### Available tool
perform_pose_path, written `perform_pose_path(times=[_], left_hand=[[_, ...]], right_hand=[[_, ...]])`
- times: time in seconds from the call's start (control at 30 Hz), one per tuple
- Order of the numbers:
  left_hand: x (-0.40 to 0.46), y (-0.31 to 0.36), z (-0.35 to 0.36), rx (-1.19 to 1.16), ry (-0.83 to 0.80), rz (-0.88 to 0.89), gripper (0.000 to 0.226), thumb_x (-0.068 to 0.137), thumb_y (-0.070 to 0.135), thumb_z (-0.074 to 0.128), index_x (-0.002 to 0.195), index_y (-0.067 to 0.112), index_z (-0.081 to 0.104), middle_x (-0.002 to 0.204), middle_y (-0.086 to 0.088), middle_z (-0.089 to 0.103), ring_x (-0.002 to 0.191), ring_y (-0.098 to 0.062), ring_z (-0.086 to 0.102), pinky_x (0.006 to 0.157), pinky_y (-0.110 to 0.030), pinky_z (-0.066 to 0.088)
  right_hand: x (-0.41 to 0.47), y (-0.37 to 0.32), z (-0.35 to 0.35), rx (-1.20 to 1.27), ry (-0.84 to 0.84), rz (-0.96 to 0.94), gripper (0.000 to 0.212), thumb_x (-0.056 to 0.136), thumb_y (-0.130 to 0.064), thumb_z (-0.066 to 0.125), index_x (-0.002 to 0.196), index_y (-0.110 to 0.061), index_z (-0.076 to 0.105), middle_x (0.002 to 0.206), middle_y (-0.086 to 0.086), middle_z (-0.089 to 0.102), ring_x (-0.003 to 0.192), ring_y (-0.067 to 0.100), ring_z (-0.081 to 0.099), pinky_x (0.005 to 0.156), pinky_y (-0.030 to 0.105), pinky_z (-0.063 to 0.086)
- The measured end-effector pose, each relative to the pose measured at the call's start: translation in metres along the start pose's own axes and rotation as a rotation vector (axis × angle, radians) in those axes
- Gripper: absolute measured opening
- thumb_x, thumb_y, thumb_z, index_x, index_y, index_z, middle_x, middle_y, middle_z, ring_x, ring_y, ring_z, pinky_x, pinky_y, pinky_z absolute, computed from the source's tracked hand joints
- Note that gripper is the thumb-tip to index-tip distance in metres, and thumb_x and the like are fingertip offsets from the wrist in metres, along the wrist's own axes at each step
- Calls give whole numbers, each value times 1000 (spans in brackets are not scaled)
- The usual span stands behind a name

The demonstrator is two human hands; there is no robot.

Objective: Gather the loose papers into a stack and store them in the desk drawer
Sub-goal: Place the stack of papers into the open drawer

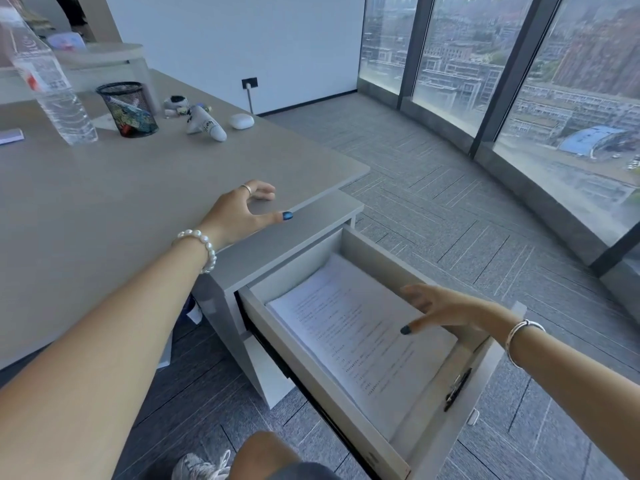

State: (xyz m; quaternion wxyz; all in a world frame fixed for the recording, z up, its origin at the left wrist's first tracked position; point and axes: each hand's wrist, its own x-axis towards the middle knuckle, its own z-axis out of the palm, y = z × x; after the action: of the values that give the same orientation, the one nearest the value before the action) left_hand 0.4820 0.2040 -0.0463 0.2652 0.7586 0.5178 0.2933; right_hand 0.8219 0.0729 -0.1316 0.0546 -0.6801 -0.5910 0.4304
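Note:
A stack of printed white papers (349,327) lies flat inside the pulled-out grey drawer (304,355) of a cabinet beside the desk. My right hand (446,310) hovers over the right side of the stack, fingers spread, holding nothing. My left hand (242,213) rests at the desk's front corner, fingers apart, thumb on the cabinet top (311,220). It holds nothing.
The grey desk (121,202) carries a water bottle (52,84), a mesh pen cup (128,109), a white tube-shaped toy (206,124) and a white earbud case (241,120) at its far side. A black pen (457,389) lies in the drawer's right edge. Floor-to-ceiling windows stand to the right.

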Motion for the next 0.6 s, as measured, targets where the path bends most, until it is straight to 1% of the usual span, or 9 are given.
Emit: perform_pose_path(times=[0.03,0.1,0.17,0.23,0.37,0.43,0.47,0.53,0.6], left_hand=[[0,0,0,-3,-2,0,54,71,45,74,118,25,56,120,8,64,119,-7,50,90,-21,33],[-1,0,0,-11,-6,1,55,70,46,74,118,26,56,121,8,64,120,-8,50,92,-21,33],[-1,0,-1,-12,-5,3,54,70,46,74,117,26,56,121,7,64,120,-8,51,92,-21,33],[-2,0,-1,-11,-1,0,54,71,45,74,117,25,57,121,7,64,117,-6,51,91,-20,33],[-3,1,-1,-7,-1,6,53,71,46,74,116,23,58,121,7,64,118,-7,52,92,-20,34],[-3,1,-1,-12,-1,0,53,71,45,74,116,23,59,121,6,63,118,-8,52,93,-20,34],[-3,2,-1,-11,-1,-3,53,71,46,73,116,23,59,122,6,63,119,-9,51,93,-20,33],[-4,4,-1,1,-3,1,53,72,46,73,116,22,59,121,6,63,118,-8,51,92,-20,33],[-5,5,-1,2,1,6,52,73,45,73,116,20,60,120,6,62,113,-6,51,91,-20,33]], right_hand=[[0,1,1,2,32,-11,93,62,-37,83,141,-28,34,136,-9,45,126,17,45,104,29,35],[-4,0,4,26,89,-44,90,65,-36,82,141,-28,34,134,-11,43,131,15,40,102,24,29],[-9,-1,7,14,161,-93,85,65,-38,81,138,-30,38,138,-6,48,129,12,43,101,23,30],[-18,-1,12,-25,229,-150,80,64,-46,78,134,-33,42,137,-8,52,124,7,47,101,23,33],[-48,13,29,-179,323,-247,74,59,-79,54,124,-43,49,126,-24,53,117,-3,49,100,17,33],[-61,21,42,-244,401,-328,72,60,-86,42,116,-44,54,114,-32,51,111,-9,47,97,13,31],[-64,24,48,-269,462,-377,70,62,-85,40,112,-41,59,109,-37,48,106,-11,46,95,13,31],[-62,26,54,-270,594,-453,56,70,-73,47,101,-32,68,101,-37,50,97,-9,50,90,16,38],[-52,22,56,-224,685,-500,43,76,-61,51,93,-26,71,95,-24,64,91,-2,58,85,20,47]])
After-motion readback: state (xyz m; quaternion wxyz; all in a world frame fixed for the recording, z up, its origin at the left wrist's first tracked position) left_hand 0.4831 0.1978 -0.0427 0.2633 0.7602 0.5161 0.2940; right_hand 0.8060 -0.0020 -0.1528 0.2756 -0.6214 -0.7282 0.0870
